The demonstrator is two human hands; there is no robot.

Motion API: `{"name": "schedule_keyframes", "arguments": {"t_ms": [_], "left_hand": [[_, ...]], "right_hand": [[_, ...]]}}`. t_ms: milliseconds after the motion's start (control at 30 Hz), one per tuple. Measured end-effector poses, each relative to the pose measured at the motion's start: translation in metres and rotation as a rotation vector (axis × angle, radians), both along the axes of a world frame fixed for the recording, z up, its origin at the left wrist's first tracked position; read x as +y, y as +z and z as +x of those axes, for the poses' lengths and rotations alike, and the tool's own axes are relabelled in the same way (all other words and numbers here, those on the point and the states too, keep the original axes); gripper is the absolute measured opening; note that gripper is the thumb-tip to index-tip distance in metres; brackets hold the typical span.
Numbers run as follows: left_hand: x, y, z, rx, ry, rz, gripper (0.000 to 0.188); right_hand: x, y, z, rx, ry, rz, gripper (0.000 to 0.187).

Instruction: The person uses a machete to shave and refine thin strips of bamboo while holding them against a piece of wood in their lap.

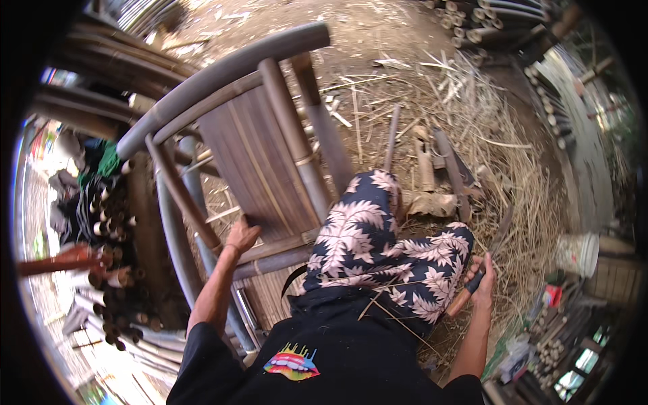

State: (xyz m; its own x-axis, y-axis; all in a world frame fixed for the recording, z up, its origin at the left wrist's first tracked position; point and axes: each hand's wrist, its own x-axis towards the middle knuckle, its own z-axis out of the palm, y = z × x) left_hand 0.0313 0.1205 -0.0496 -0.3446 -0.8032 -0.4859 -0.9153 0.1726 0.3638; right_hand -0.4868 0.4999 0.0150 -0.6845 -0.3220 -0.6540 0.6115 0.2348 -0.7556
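A brown bamboo chair [260, 145] with a slatted back panel and a curved top rail stands to my left, tilted in view. My left hand [243, 236] is at the lower edge of that panel, its fingers curled against it; their tips are partly hidden. Low on the right, beside my knee, my right hand [482, 283] is closed round the handle of a knife [501, 231]. The handle is wooden with a black wrap, and the dark blade points away from me. My legs in leaf-patterned trousers lie between the two hands.
Bamboo shavings [520, 182] cover the ground ahead and right. Beyond my knees lie a bamboo piece [424, 162] and a dark blade-like tool [449, 158]. A white bucket [578, 254] stands at the right. Cut bamboo poles [108, 219] are stacked at the left.
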Motion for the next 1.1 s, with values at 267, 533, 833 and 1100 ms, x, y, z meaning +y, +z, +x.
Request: {"name": "schedule_keyframes", "arguments": {"t_ms": [267, 533, 833, 1100], "left_hand": [[-0.066, 0.108, -0.32, 0.495, -0.604, -0.191, 0.028], [-0.117, -0.196, -0.564, 0.034, -0.22, -0.044, 0.031], [-0.057, -0.343, -0.57, -0.324, -0.132, -0.238, 0.022], [-0.036, -0.251, -0.594, 0.623, 0.512, 0.609, 0.034]], "right_hand": [[0.064, -0.01, -0.047, -0.108, -0.371, -0.112, 0.042], [0.147, -0.102, 0.012, -0.216, -0.273, 0.426, 0.014], [0.209, -0.149, 0.071, -0.156, -0.042, 0.707, 0.027], [0.114, -0.115, 0.012, -0.214, -0.243, 0.494, 0.017]]}}
